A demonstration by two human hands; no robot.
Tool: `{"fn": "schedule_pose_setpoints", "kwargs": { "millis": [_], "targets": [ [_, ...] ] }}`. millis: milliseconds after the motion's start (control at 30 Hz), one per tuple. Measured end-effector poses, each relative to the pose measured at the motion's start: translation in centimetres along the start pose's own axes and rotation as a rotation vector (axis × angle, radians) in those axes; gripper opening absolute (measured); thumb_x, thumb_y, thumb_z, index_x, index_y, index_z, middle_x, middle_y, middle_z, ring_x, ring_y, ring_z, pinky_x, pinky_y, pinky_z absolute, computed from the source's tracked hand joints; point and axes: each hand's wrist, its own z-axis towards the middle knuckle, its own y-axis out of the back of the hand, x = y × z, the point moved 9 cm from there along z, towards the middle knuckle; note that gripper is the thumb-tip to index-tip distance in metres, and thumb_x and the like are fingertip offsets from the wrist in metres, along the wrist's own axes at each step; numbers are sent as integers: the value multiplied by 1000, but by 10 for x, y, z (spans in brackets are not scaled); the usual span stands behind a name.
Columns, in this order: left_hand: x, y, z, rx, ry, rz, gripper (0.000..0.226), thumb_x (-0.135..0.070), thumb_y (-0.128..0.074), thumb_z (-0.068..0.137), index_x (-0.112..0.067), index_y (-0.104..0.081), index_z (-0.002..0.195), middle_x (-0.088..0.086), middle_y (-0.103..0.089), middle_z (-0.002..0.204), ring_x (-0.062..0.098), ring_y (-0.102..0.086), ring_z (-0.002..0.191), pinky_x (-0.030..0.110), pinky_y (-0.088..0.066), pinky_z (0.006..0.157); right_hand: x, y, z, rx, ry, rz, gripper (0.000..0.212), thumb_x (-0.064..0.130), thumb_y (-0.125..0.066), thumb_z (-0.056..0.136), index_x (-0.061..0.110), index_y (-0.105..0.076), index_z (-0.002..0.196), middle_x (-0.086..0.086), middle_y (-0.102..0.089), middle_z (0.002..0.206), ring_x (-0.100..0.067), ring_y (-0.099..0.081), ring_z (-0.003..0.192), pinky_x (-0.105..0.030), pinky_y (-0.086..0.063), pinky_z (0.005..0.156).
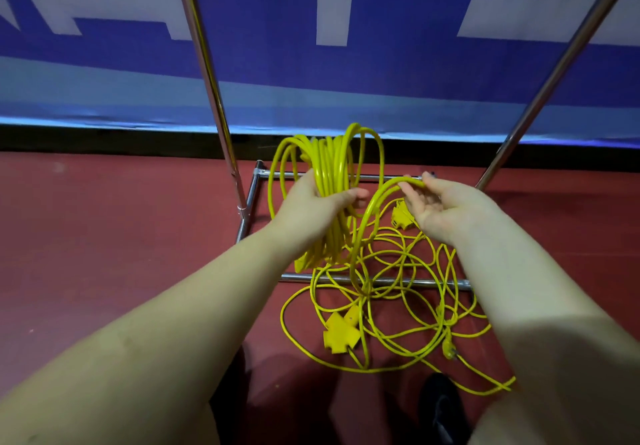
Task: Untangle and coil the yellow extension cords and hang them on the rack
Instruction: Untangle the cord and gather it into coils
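Head view: left hand (317, 202) grips the coiled yellow cord (329, 164); right hand (433, 202) pinches a loose strand (372, 209) above the tangle (391, 306) on the red floor (104, 237), over the rack (214, 98) base.

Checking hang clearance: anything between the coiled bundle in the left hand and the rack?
No solid obstacle, but the coil in the left hand is tethered: one strand arcs through the right hand grip into the loose tangle on the floor, draped over the rack's base bar. The top rail is out of frame.
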Motion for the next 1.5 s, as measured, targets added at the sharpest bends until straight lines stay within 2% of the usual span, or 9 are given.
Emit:
{"fn": "schedule_pose_setpoints", "kwargs": {
  "millis": [167,333,467,600,700,1033,1167,1300,1500],
  "targets": [
    [7,-13,-3,72,28,95,21,-24,-70,82,-17,-60,98,11,-72,95,30,-69,87,51,-55,80,3,1,1,-19,31,100,17,4,-51,93,-3,-51,78,-12,-52,76,-23,-58,79,-37,-53,51],
    [3,-30,-5,153,71,-132,15,-1,-57,91,-2,-55,106,6,-71,82,15,-69,70,37,-59,61,14,-10,0,71,92,78,19,10,-48,96,-3,-51,83,-16,-56,84,-25,-59,84,-35,-56,52],
    [3,-18,4,1,108,-259,7,1,-57,90,1,-61,96,1,-72,70,13,-69,67,35,-57,59,16,-23,-15,188,232,-531,27,24,-49,96,0,-53,107,-13,-62,94,-20,-65,89,-31,-57,71],
    [10,-2,11,-128,203,-414,15,1,-53,91,-1,-64,80,4,-68,61,20,-64,62,43,-55,74,-6,-25,-27,239,381,-1328,16,31,-63,87,16,-66,84,-3,-70,79,-4,-66,61,-21,-53,62],
    [12,1,10,-142,259,-460,15,-2,-52,93,-1,-64,85,6,-66,64,17,-63,57,34,-55,60,-21,-31,-27,303,552,-1592,10,29,-72,79,21,-67,79,2,-66,71,-7,-58,63,-18,-44,63],
    [16,6,8,-177,292,-515,14,-5,-52,93,1,-65,90,5,-68,65,17,-64,60,31,-56,58,-46,-42,-33,510,659,-1802,9,24,-48,96,17,-45,91,7,-52,70,-1,-46,52,-16,-33,50],
    [19,16,13,-231,323,-588,18,-8,-52,94,-4,-64,81,1,-67,57,12,-63,50,28,-53,59,-42,-36,-32,537,429,-1618,25,32,-43,97,17,-50,79,3,-57,70,-11,-56,61,-14,-43,54],
    [14,36,19,-316,288,-670,18,-3,-50,94,-3,-61,80,-1,-66,55,7,-63,49,22,-52,52,-60,1,-26,557,105,-1909,34,50,-34,96,23,-46,78,-2,-67,85,-15,-63,77,-28,-51,75],
    [7,68,24,-386,212,-693,18,-5,-50,95,-4,-59,80,-1,-66,57,9,-61,50,24,-51,54,-28,-9,-28,533,377,-1681,12,15,-51,94,23,-47,86,-1,-64,74,-25,-67,73,-47,-52,74]
  ]
}}
